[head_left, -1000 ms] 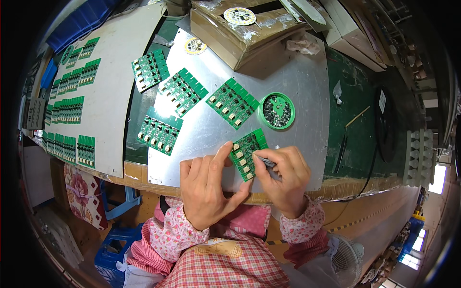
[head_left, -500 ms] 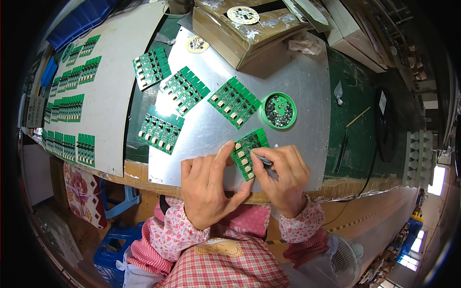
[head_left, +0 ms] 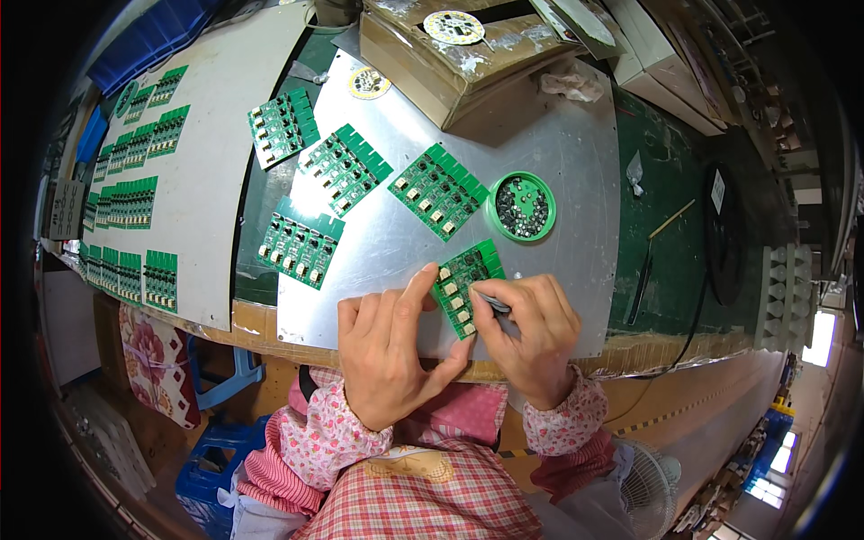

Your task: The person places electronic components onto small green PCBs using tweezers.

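A green circuit board (head_left: 456, 290) with a row of pale square components lies on the metal sheet in front of me. My left hand (head_left: 385, 346) grips it by the edges, index fingertip at its upper left corner and thumb at its lower corner. Over the board's right side, my right hand (head_left: 531, 328) pinches dark grey tweezers (head_left: 493, 303); their tips are mostly hidden behind the fingers. Just beyond, a round green dish (head_left: 491, 216) holds many small dark and silvery parts. Another green board (head_left: 438, 192) lies left of the dish.
More boards (head_left: 301, 243) lie to the left, and rows of them cover a pale panel (head_left: 207, 180). A worn cardboard box (head_left: 423, 76) stands at the back. On the green mat (head_left: 657, 135) at right are a black-handled tool (head_left: 641, 288) and a black reel (head_left: 720, 234).
Almost nothing differs. Both hands keep their places at the circuit board, with only a very slight shift of the right fingers and tweezers.
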Tool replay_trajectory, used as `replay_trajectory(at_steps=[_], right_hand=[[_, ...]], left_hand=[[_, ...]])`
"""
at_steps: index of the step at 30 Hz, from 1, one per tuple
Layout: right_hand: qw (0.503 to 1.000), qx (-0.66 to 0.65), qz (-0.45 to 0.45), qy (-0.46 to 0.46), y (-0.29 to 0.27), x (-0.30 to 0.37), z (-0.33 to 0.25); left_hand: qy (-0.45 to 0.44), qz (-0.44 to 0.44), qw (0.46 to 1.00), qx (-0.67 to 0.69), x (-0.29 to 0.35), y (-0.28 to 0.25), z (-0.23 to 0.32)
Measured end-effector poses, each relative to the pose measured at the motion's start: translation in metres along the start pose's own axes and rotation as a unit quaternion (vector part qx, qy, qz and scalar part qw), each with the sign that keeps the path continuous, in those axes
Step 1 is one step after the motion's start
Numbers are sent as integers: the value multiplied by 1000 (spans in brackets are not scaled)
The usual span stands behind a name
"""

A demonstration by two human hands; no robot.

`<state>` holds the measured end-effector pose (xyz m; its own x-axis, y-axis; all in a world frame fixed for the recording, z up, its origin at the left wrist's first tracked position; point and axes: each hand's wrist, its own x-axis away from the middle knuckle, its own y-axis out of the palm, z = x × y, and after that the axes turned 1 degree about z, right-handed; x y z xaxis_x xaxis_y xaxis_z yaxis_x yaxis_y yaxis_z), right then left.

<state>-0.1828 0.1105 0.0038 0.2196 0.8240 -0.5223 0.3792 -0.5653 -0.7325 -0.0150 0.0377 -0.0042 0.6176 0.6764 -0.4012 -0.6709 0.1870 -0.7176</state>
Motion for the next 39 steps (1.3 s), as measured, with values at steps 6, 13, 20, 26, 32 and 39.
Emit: replay_trajectory(at_steps=[6,13,20,26,32,39], right_hand=[[999,-16,-9,30,-2,1,-3],[1000,-8,5,-4,1,-3,-1],[1000,4,-5,-9,0,-1,0],[1000,-5,-8,20,-2,0,-3],[981,-110,6,160,-13,4,-7],[990,-94,10,102,-10,3,-6]], left_hand=[[0,2,1000,0,0,0,0],[-12,2,1000,-3,1,1,0],[-2,4,1000,0,-1,0,0],[-1,3,1000,-1,-1,-1,1],[-8,10,1000,-4,0,1,1],[-3,7,1000,-22,-2,-1,3]])
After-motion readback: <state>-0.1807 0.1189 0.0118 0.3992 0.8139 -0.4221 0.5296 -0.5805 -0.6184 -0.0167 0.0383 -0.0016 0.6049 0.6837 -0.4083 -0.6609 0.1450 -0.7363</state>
